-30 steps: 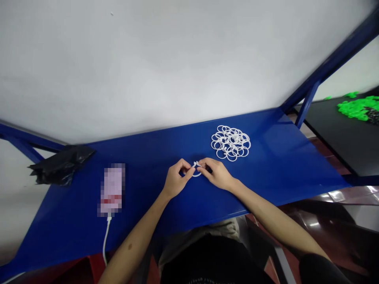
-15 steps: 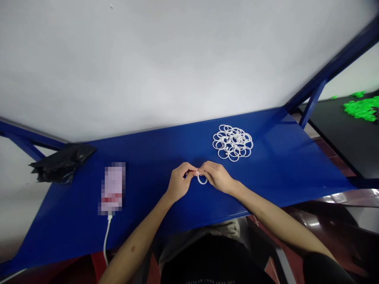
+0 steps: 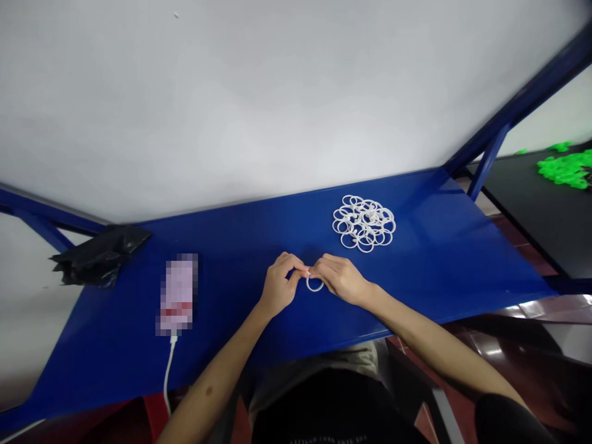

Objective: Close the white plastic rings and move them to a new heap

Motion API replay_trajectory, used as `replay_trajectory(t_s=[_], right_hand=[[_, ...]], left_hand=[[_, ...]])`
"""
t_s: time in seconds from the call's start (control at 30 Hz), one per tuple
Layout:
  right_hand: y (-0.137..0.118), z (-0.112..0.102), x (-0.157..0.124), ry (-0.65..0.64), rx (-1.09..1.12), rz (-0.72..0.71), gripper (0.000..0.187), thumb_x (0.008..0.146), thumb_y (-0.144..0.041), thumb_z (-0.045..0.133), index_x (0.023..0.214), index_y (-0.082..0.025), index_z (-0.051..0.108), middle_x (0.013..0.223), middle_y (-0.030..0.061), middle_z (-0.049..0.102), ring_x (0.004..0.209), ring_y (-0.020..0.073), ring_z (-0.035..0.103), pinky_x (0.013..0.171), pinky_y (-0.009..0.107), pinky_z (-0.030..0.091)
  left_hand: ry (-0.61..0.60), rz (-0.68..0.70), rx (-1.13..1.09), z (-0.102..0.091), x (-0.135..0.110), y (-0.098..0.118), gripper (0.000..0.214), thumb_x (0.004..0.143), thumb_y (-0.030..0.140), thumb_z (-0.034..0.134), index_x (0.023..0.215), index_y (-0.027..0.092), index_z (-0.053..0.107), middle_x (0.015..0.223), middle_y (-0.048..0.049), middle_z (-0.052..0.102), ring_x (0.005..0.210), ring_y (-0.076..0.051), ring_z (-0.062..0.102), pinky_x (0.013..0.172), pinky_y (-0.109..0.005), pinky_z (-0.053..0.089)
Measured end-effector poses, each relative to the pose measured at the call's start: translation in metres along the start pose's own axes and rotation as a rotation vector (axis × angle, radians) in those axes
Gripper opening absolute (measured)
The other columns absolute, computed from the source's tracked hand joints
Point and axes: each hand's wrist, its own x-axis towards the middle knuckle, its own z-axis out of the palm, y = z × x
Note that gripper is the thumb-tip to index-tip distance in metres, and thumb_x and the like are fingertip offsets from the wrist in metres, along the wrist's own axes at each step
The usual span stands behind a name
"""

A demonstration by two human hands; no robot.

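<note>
Between my two hands hangs a thin white ring (image 3: 315,290), its lower loop showing below the fingers. My left hand (image 3: 282,283) pinches it at the upper left side with thumb and forefinger. Opposite, my right hand (image 3: 338,277) is closed on the ring's upper right, fingers curled. The fingertips of both hands nearly meet and hide the top of the ring. Beyond my right hand a pile of similar white rings (image 3: 364,223), with small knobs on them, lies on the blue table (image 3: 231,246).
At the left lie a crumpled black plastic bag (image 3: 99,256) and a blurred-out pinkish phone-like object (image 3: 178,293) with a white cable (image 3: 169,370). A grey-white wall (image 3: 277,92) rises behind the table. Green pieces (image 3: 567,169) lie on a dark table (image 3: 522,209) at the right.
The ring between my hands has turned slightly, its loop now showing wider and a little lower. Both hands keep their grip and have barely moved.
</note>
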Motion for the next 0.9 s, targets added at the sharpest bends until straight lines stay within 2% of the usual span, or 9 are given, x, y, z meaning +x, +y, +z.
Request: replay_trajectory(t_s=[0.07,0.17,0.27,0.37,0.43,0.63,0.9], right_hand=[[0.0,-0.001,0.001,0.014,-0.033,0.027,0.028,0.104,-0.017,0.038,0.097,-0.016,0.065,0.084,0.0082,0.068,0.074,0.0188,0.057,0.068,0.032,0.049],[0.012,-0.008,0.0,0.08,-0.088,0.115,0.03,0.102,-0.015,0.038,0.111,-0.017,0.067,0.098,0.0105,0.07,0.087,0.0208,0.062,0.076,0.034,0.052],[0.038,-0.025,-0.005,0.223,-0.205,0.289,0.036,0.101,-0.013,0.037,0.121,-0.02,0.067,0.111,0.0115,0.067,0.098,0.023,0.061,0.082,0.038,0.053],[0.068,-0.042,-0.011,0.429,-0.373,0.49,0.029,0.101,-0.024,0.046,0.112,-0.019,0.072,0.102,0.0109,0.067,0.091,0.0239,0.059,0.078,0.038,0.052],[0.082,-0.049,-0.014,0.502,-0.447,0.561,0.029,0.1,-0.029,0.048,0.109,-0.018,0.073,0.098,0.0118,0.067,0.09,0.0258,0.056,0.08,0.041,0.051],[0.093,-0.051,-0.021,0.531,-0.492,0.628,0.027,0.097,-0.031,0.052,0.11,-0.018,0.072,0.101,0.0111,0.07,0.1,0.0284,0.053,0.092,0.046,0.045],[0.084,-0.051,-0.028,0.552,-0.459,0.638,0.026,0.096,-0.034,0.054,0.108,-0.018,0.07,0.107,0.0137,0.067,0.105,0.0293,0.054,0.094,0.049,0.043]], left_hand=[[0.005,0.003,0.067,0.001,0.001,-0.001,0.019,0.095,0.019,0.055,0.078,0.022,0.062,0.079,-0.0004,0.069,0.078,-0.017,0.061,0.077,-0.033,0.052],[0.0,0.047,0.275,0.002,0.004,-0.006,0.01,0.097,0.028,0.057,0.098,0.022,0.065,0.097,-0.0041,0.073,0.094,-0.021,0.063,0.09,-0.041,0.051],[-0.038,0.058,0.475,0.003,0.006,-0.015,0.023,0.097,0.031,0.057,0.117,0.022,0.062,0.122,-0.01,0.068,0.12,-0.028,0.057,0.103,-0.05,0.046],[-0.069,0.017,0.557,0.003,0.004,-0.024,0.027,0.098,0.033,0.054,0.121,0.02,0.061,0.136,-0.0136,0.059,0.136,-0.033,0.047,0.11,-0.055,0.043],[-0.088,0.005,0.568,0.003,0.003,-0.027,0.028,0.098,0.034,0.052,0.121,0.02,0.06,0.139,-0.0139,0.056,0.139,-0.033,0.045,0.111,-0.057,0.042],[-0.113,0.008,0.558,0.001,0.003,-0.029,0.029,0.099,0.034,0.052,0.122,0.018,0.059,0.14,-0.015,0.056,0.14,-0.033,0.044,0.114,-0.057,0.041],[-0.15,0.005,0.53,-0.003,0.003,-0.03,0.029,0.099,0.033,0.051,0.124,0.021,0.058,0.143,-0.0132,0.054,0.143,-0.032,0.041,0.116,-0.058,0.038]])
